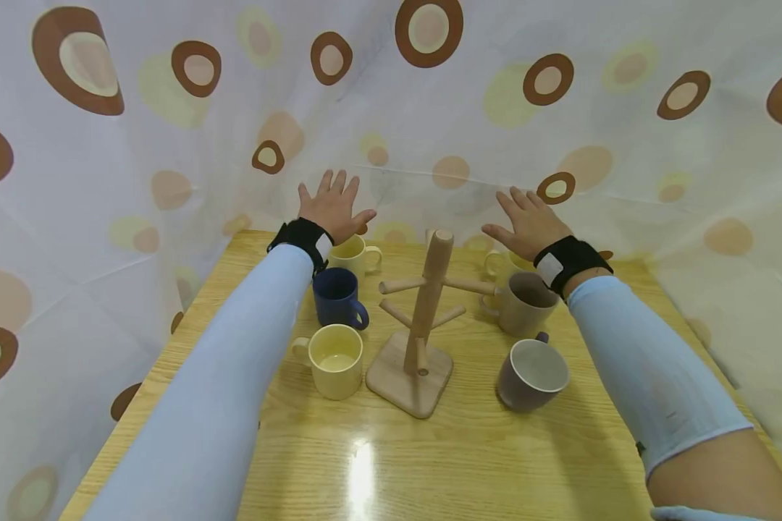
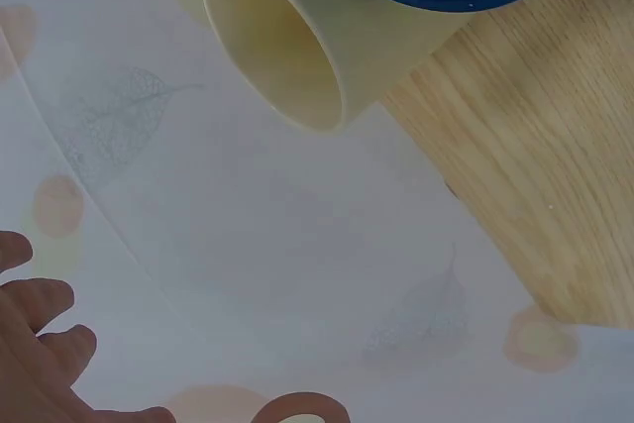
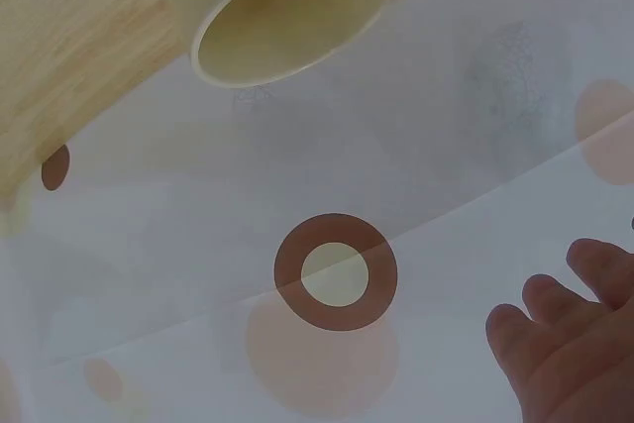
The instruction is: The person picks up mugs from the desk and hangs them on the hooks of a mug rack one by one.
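My left hand (image 1: 332,210) is held out with spread fingers above the back left of the table, holding nothing. Below it stand a yellow mug (image 1: 348,250) and a dark blue mug (image 1: 336,297). Nearer to me is another yellow mug (image 1: 336,362). My right hand (image 1: 529,226) reaches out likewise, fingers extended, over a partly hidden yellow mug (image 1: 510,268) at the back right. A grey-brown mug (image 1: 526,307) and a grey mug (image 1: 533,376) stand closer on that side. Between the two groups stands a wooden mug tree (image 1: 423,311) with bare pegs.
The wooden table (image 1: 339,456) carries all the mugs. A patterned cloth (image 1: 391,108) hangs behind it and along both sides. The mug tree's pegs stick out toward the mugs on either side.
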The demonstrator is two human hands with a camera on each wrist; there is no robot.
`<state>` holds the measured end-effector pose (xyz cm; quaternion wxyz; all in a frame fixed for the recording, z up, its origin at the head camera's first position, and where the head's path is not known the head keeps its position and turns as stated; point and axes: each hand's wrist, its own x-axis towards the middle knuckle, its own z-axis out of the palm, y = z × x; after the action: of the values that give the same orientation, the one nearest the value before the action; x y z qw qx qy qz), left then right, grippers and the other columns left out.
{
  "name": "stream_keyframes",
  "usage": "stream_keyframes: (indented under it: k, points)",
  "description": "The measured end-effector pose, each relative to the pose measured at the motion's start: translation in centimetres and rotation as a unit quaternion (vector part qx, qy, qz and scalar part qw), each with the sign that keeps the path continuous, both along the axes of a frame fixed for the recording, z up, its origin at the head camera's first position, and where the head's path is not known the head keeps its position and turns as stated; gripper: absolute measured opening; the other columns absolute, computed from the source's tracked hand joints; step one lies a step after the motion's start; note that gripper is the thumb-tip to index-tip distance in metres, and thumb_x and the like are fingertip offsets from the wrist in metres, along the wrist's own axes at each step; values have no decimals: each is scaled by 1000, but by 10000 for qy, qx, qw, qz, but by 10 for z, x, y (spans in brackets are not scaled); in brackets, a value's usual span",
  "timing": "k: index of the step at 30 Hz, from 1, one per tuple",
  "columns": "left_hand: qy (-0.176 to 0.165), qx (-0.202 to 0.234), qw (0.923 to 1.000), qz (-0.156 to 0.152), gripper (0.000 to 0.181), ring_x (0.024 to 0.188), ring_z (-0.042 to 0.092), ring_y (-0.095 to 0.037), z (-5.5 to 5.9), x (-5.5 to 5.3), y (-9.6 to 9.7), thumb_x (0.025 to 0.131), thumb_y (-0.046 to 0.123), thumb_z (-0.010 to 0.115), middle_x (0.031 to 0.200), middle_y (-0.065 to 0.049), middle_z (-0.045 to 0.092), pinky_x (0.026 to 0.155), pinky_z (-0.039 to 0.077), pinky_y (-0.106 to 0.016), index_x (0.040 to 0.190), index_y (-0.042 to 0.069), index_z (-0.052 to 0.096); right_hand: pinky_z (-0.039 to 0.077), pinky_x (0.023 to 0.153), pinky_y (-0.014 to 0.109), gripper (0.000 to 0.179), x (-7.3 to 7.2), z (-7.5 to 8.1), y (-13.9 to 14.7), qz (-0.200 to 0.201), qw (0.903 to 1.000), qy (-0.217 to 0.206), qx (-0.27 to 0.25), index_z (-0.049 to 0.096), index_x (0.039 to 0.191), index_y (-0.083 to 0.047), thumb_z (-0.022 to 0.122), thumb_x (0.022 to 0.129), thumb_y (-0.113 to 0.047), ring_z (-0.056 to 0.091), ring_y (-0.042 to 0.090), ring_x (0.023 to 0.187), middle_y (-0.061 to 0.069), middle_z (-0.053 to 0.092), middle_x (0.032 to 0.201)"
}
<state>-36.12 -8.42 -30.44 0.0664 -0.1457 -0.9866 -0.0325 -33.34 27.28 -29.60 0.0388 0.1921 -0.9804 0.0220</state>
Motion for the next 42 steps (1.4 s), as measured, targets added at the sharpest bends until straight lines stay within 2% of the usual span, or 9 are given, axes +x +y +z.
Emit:
stream_keyframes:
  k: [4, 8, 14, 20, 24, 30, 34, 37, 42]
  points:
    - [61, 45, 10000, 0, 78, 142, 2, -30, 0, 1, -2, 93, 64, 30, 158, -13, 11, 108, 11, -70, 152, 16, 13, 10, 112, 62, 80, 6, 1, 2, 85, 9999, -19, -143, 12, 151, -5, 37, 95, -58, 7, 48, 136, 30, 10, 153]
    - [90, 321, 9994, -119, 79, 142, 1, -30, 0, 5, -5, 93, 65, 30, 158, -12, 11, 108, 10, -71, 152, 17, 13, 9, 111, 64, 79, 24, 2, 6, 255, 9988, -63, -414, 11, 151, -10, 39, 95, -56, 1, 45, 138, 27, 5, 155]
    - [118, 871, 9954, -369, 78, 142, -4, -26, -1, 18, -16, 92, 65, 30, 159, -10, 8, 107, 7, -72, 152, 19, 9, 9, 111, 65, 74, 64, -4, 13, 657, 9952, -94, -724, 11, 152, -16, 43, 95, -52, -3, 40, 140, 20, 1, 157]
    - [465, 1449, 9856, -737, 78, 142, -6, -23, 1, 40, -20, 92, 67, 29, 159, -8, 7, 107, 5, -72, 152, 21, 10, 20, 105, 68, 70, 111, -24, 22, 1002, 9895, 69, -1036, 17, 151, -19, 51, 95, -41, 1, 36, 141, 16, 5, 158]
    - [832, 1963, 9709, -1088, 76, 142, -3, -21, 3, 64, -19, 93, 64, 32, 159, -9, 12, 107, 6, -72, 152, 21, 14, 27, 100, 69, 70, 141, -40, 26, 1147, 9846, 155, -1310, 22, 150, -19, 58, 92, -35, 3, 32, 141, 14, 9, 158]
    - [1085, 2902, 9356, -1693, 75, 141, 4, -15, 1, 111, -18, 93, 65, 29, 156, -9, 21, 108, 9, -71, 150, 17, 23, 30, 99, 68, 74, 172, -68, 27, 1322, 9788, 261, -1544, 27, 149, -20, 66, 87, -30, 9, 33, 140, 15, 17, 156]
    - [1152, 3226, 9186, -1973, 73, 141, 9, -17, -5, 142, -24, 94, 63, 28, 155, -9, 24, 108, 10, -70, 149, 15, 25, 30, 99, 68, 72, 181, -96, 25, 1315, 9824, 316, -1287, 34, 146, -19, 66, 85, -39, 13, 38, 138, 17, 24, 153]
    - [1233, 3428, 9075, -2092, 70, 141, 13, -20, -10, 162, -29, 95, 60, 31, 154, -10, 26, 110, 9, -67, 148, 14, 28, 35, 96, 67, 70, 181, -112, 22, 1292, 9841, 677, -1017, 44, 141, -18, 68, 82, -46, 25, 43, 133, 18, 35, 148]
    - [1726, 3816, 8818, -2167, 65, 135, 29, -22, -23, 189, -34, 96, 53, 40, 147, -14, 39, 107, 31, -57, 143, 10, 36, 54, 73, 55, 57, 183, -127, 15, 1080, 9803, 1404, -872, 60, 123, -19, 75, 74, -45, 44, 36, 115, 15, 50, 128]
